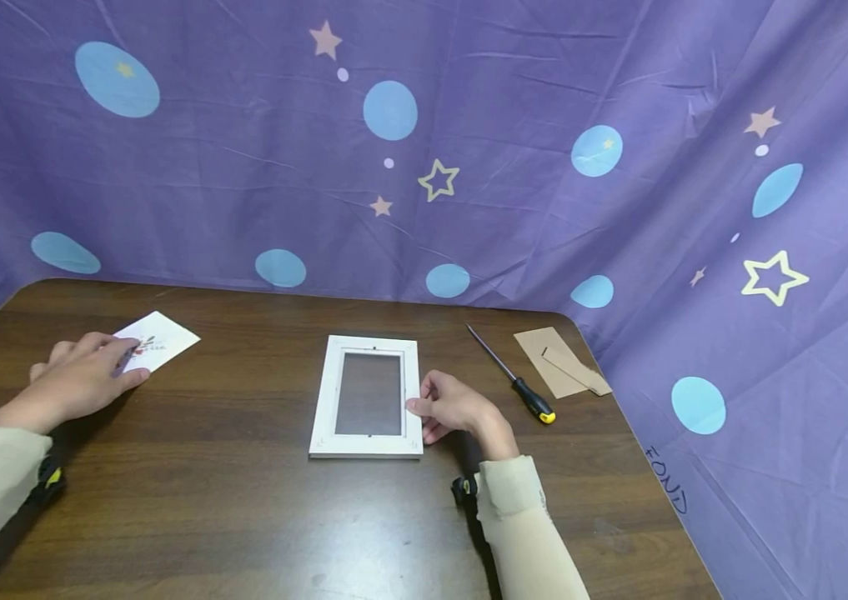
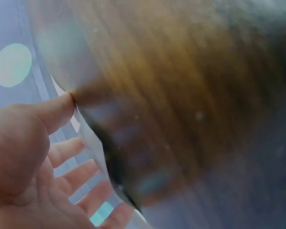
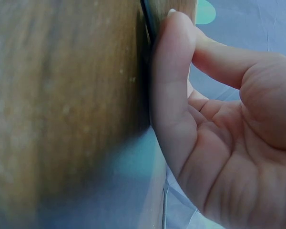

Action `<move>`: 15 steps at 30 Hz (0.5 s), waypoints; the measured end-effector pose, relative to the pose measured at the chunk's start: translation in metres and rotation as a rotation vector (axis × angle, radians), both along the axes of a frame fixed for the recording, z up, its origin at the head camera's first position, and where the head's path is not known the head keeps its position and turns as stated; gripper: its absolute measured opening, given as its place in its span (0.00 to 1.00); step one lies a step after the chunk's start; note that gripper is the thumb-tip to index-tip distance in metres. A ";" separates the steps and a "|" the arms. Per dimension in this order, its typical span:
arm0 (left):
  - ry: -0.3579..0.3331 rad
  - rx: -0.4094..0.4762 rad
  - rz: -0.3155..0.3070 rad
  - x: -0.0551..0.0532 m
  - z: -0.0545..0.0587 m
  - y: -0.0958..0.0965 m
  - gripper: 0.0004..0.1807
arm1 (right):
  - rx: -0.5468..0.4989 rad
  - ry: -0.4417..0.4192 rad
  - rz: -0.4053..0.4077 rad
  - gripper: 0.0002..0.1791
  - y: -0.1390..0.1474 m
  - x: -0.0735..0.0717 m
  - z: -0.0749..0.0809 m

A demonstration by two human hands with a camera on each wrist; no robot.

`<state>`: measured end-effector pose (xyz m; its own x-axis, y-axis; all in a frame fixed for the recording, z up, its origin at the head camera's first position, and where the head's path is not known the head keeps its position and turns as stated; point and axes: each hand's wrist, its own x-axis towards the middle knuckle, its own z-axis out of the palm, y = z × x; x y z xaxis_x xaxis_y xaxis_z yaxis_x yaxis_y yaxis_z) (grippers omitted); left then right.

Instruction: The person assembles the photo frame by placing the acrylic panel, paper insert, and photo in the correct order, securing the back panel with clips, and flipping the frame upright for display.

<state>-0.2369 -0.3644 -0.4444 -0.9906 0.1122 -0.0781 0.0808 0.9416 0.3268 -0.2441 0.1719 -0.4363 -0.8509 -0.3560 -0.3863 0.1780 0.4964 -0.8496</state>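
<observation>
Over at the left, my left hand (image 1: 82,375) pinches a white card (image 1: 168,337) that bears a small printed floral design. The left wrist view shows the card (image 2: 93,143) edge-on and slightly bent, between the thumb and the spread fingers. A white picture frame (image 1: 324,392) lies at the middle of the table, its opening showing a dark, see-through pane. My right hand (image 1: 457,408) holds the frame's right edge, thumb on top and fingers curled by the side. In the right wrist view the curled right hand (image 3: 214,124) hides most of the frame.
A screwdriver (image 1: 524,392) with a black and yellow handle lies right of the frame. Beyond it are a brown backing board (image 1: 544,342) and a narrower brown stand piece (image 1: 577,371), near the right edge of the wooden table (image 1: 243,517). A purple patterned cloth (image 1: 499,233) hangs behind.
</observation>
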 end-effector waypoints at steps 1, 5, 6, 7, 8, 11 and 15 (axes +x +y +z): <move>0.003 -0.014 -0.003 0.000 0.001 0.001 0.38 | 0.000 0.001 0.000 0.12 0.000 0.000 0.000; 0.041 -0.092 -0.035 -0.001 0.004 0.004 0.36 | 0.001 0.003 0.002 0.12 0.000 0.000 0.000; 0.056 -0.108 -0.040 0.000 0.006 0.004 0.34 | 0.002 0.003 0.002 0.12 0.000 0.000 -0.001; 0.072 -0.122 -0.047 0.000 0.007 0.005 0.33 | 0.002 0.002 0.003 0.12 0.000 0.000 -0.001; 0.085 -0.133 -0.054 0.000 0.008 0.006 0.32 | 0.002 0.001 0.003 0.12 0.000 0.000 -0.001; 0.117 -0.148 -0.064 0.000 0.012 0.009 0.29 | 0.006 -0.001 0.001 0.12 0.000 0.000 -0.001; 0.165 -0.168 -0.066 -0.001 0.014 0.014 0.27 | 0.009 -0.004 -0.002 0.12 0.000 0.000 0.000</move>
<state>-0.2379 -0.3506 -0.4303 -0.9825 0.1759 0.0607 0.1830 0.9726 0.1433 -0.2443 0.1722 -0.4366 -0.8500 -0.3507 -0.3931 0.1830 0.5032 -0.8446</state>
